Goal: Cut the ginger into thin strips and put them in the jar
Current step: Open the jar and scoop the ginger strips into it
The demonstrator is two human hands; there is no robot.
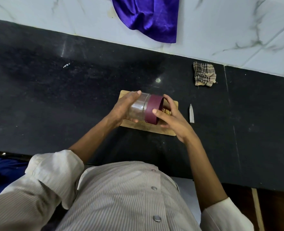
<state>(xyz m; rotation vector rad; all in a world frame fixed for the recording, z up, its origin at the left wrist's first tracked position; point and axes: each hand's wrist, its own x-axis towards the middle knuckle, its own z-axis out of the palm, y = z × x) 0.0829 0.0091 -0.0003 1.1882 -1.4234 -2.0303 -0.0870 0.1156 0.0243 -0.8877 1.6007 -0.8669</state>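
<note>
A clear jar (140, 106) with a maroon lid (153, 109) is held on its side above the wooden cutting board (154, 129). My left hand (123, 108) grips the jar's clear body. My right hand (169, 116) holds the maroon lid, thumb on its near side and fingers over its far rim. A small pile of ginger strips (167, 112) lies on the board, partly hidden behind my right hand. A knife (191, 113) lies on the counter just right of the board, its blade pointing away from me.
The black counter (63, 97) stretches left and right of the board. A checked cloth (204, 76) lies at the back right near the wall. A blue satin cloth (148, 17) hangs over the white marble wall behind.
</note>
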